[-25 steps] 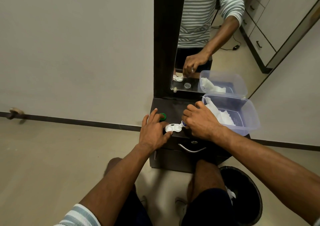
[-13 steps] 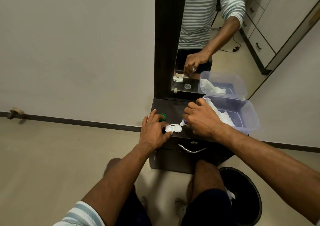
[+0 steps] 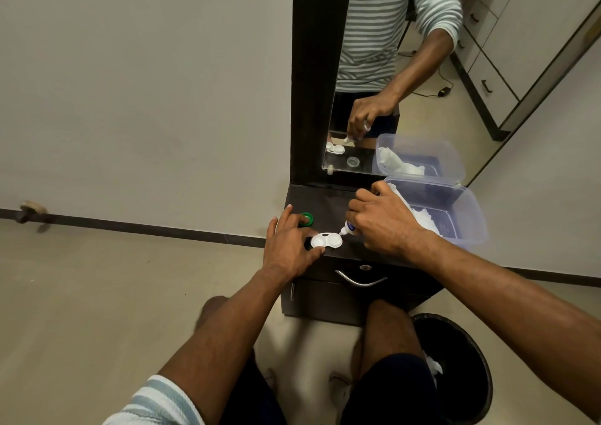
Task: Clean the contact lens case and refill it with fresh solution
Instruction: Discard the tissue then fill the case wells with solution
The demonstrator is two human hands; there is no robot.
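**Head view: nozzle alignment over the right-hand well**

Head view shows the contact lens case (image 3: 326, 240) lying open on the dark counter (image 3: 328, 202), near its front edge. Its long axis runs left to right, with both wells facing up. No caps are on the wells; a green cap (image 3: 306, 219) rests on the counter just behind the left hand.

Left hand (image 3: 287, 245): fingers spread flat on the counter, the thumb touching the left end of the case and steadying it. This hand grips nothing.

Right hand (image 3: 385, 221): fingers closed around the solution bottle (image 3: 348, 228), which is tilted with its nozzle pointing down and to the left. The nozzle tip sits at the right end of the case, at or just above the rim of the right-hand well. Whether it touches the rim cannot be told.

Key relation: the case lies directly left of the right hand, between the two hands, and the nozzle meets it at the end of its long axis. The right well is nearer the bottle; the left well lies further along the same axis, beside the left thumb.

Judgement: the refill step is in hand. Reaching the left well would call for a short shift of the nozzle leftward along the case. Whether either well holds liquid cannot be told.

A clear plastic tub (image 3: 468, 216) holding white tissue stands just behind the right hand.
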